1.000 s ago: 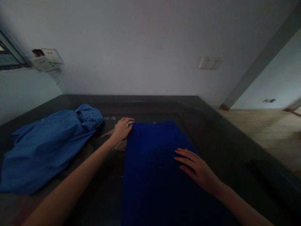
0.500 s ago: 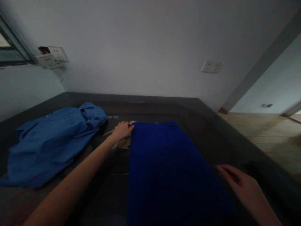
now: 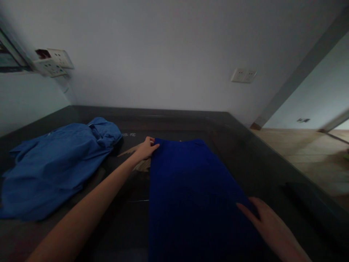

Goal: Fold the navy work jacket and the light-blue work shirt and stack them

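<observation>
Folded deep-blue trousers (image 3: 185,182) lie lengthwise on the dark tabletop (image 3: 131,218), the waistband end farthest from me and the near end running out of view. My left hand (image 3: 147,147) is closed on the far left corner of the waistband, thumb on top. At the right edge, lower down, my right hand (image 3: 264,218) has its thumb over the cloth; its fingers go round the edge and are partly hidden. A lighter blue garment (image 3: 62,163), crumpled, lies to the left of my left forearm.
A black flat object (image 3: 308,203) rests near the table's right edge. Behind the table is a wall with a double socket (image 3: 243,75), and more sockets (image 3: 54,63) hang in the left corner. Wooden floor (image 3: 291,145) shows beyond the right edge.
My right hand has moved left from beside the trousers onto their right edge. My left hand has shifted slightly onto the waistband corner, which is now a little raised.
</observation>
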Tool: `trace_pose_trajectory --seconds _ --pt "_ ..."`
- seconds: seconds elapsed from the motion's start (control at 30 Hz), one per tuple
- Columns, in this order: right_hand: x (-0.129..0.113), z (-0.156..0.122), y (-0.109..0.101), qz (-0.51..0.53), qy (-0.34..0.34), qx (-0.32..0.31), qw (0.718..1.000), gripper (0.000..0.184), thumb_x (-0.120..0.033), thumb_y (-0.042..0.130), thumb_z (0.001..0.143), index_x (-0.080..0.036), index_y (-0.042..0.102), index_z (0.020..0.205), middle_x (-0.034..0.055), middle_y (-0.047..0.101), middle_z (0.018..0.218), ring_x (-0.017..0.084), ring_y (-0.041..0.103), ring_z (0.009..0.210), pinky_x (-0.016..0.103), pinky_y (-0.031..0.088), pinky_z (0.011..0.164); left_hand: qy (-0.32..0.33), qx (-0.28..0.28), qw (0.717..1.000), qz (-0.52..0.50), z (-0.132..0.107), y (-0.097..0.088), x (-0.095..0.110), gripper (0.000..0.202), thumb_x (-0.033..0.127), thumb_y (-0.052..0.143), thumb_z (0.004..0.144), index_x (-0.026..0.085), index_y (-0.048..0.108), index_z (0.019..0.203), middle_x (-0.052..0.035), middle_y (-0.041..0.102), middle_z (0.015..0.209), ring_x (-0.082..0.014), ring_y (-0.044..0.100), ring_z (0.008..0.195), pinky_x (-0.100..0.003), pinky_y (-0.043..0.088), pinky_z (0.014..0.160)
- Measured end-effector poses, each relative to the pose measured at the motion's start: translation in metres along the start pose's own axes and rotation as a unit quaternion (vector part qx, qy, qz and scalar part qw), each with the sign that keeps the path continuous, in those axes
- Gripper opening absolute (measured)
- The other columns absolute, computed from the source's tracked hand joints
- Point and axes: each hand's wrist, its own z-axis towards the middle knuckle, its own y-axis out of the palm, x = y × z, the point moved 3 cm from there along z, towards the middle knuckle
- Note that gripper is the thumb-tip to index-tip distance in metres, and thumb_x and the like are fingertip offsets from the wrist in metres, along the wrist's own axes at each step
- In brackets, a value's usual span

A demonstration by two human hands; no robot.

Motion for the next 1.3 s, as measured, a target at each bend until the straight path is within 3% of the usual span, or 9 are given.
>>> trace_pose_trajectory --seconds 0.13,0.23,0.33,0.57,0.73,0.87,0.97,1.13,1.3 --pt "-0.003 0.0 0.001 0.048 -0.018 -0.015 0.999 0.05 -0.066 0.047 0.075 -0.021 0.065 0.087 0.0107 0.07 0.097 0.03 0.065 0.094 0.045 0.049 0.09 -0.042 -0.022 0.993 -0.105 -0.006 -0.004 0.003 0.04 0.029 0.063 0.081 0.016 0.045 0.114 -0.0138 0.064 0.111 -0.0162 0.065 0.08 -0.025 0.05 0.064" --pt "-0.007 -0.002 -0.007 0.089 -0.008 -0.058 0.994 0.044 -0.063 0.053 0.073 -0.023 0.066 0.086 0.0079 0.071 0.095 0.03 0.066 0.091 0.042 0.053 0.085 -0.054 -0.083 0.985 -0.141 -0.01 -0.006 0.007 0.033 0.028 0.065 0.078 0.014 0.056 0.106 -0.0123 0.068 0.105 -0.0187 0.066 0.086 -0.027 0.051 0.07" --pt "-0.011 -0.004 -0.017 0.141 0.023 -0.103 0.984 0.042 -0.062 0.058 0.07 -0.025 0.067 0.088 0.0071 0.072 0.095 0.031 0.066 0.092 0.04 0.056 0.078 -0.044 -0.132 0.985 -0.103 -0.012 -0.008 0.009 0.023 0.028 0.064 0.076 0.012 0.065 0.093 -0.0103 0.071 0.093 -0.0206 0.066 0.086 -0.029 0.05 0.073" --pt "-0.013 -0.003 -0.032 0.245 0.068 -0.138 0.957 0.044 -0.058 0.061 0.074 -0.025 0.065 0.102 0.0058 0.072 0.102 0.03 0.066 0.097 0.038 0.057 0.08 -0.047 -0.154 0.987 0.018 -0.009 -0.017 0.002 0.028 0.041 0.071 0.067 0.015 0.067 0.077 -0.0063 0.07 0.077 -0.0201 0.065 0.073 -0.026 0.05 0.062" --pt "-0.009 0.004 -0.029 0.378 0.116 -0.204 0.895 0.054 -0.054 0.062 0.078 -0.027 0.054 0.124 0.0066 0.069 0.113 0.028 0.064 0.106 0.043 0.051 0.093 -0.048 -0.178 0.982 0.04 -0.012 -0.018 0.004 0.027 0.041 0.07 0.067 0.015 0.064 0.073 -0.0057 0.067 0.073 -0.0196 0.063 0.065 -0.028 0.051 0.06" --pt "-0.016 0.012 -0.025 0.458 0.179 -0.26 0.831 0.042 -0.049 0.063 0.08 -0.023 0.065 0.113 0.0076 0.069 0.116 0.025 0.062 0.11 0.04 0.047 0.099 -0.01 -0.186 0.981 0.046 -0.015 -0.016 0.011 0.034 0.04 0.063 0.073 0.016 0.064 0.097 -0.0078 0.07 0.09 -0.0199 0.064 0.072 -0.026 0.049 0.06" --pt "-0.029 0.016 -0.024 0.476 0.187 -0.316 0.799 0.041 -0.05 0.059 0.083 -0.019 0.068 0.108 0.0093 0.069 0.116 0.025 0.063 0.109 0.04 0.047 0.099 0.026 -0.166 0.985 0.037 -0.013 -0.014 0.012 0.037 0.041 0.061 0.076 0.017 0.063 0.104 -0.0087 0.07 0.099 -0.0222 0.065 0.084 -0.026 0.049 0.065" --pt "-0.045 0.016 -0.022 0.517 0.205 -0.368 0.745 0.058 -0.065 0.048 0.084 -0.016 0.066 0.11 0.0122 0.071 0.11 0.024 0.064 0.107 0.039 0.047 0.1 0.073 -0.071 0.994 0.027 -0.012 -0.001 0.01 0.037 0.044 0.057 0.08 0.017 0.062 0.104 -0.0099 0.068 0.11 -0.0263 0.062 0.101 -0.029 0.049 0.08" --pt "-0.043 0.014 -0.02 0.514 0.191 -0.37 0.75 0.075 -0.077 0.037 0.081 -0.016 0.063 0.115 0.0141 0.072 0.105 0.025 0.065 0.105 0.042 0.048 0.097 0.064 -0.004 0.997 -0.04 -0.026 0.016 0.015 0.038 0.049 0.044 0.088 0.02 0.057 0.11 -0.0075 0.066 0.113 -0.0255 0.06 0.107 -0.03 0.049 0.085"
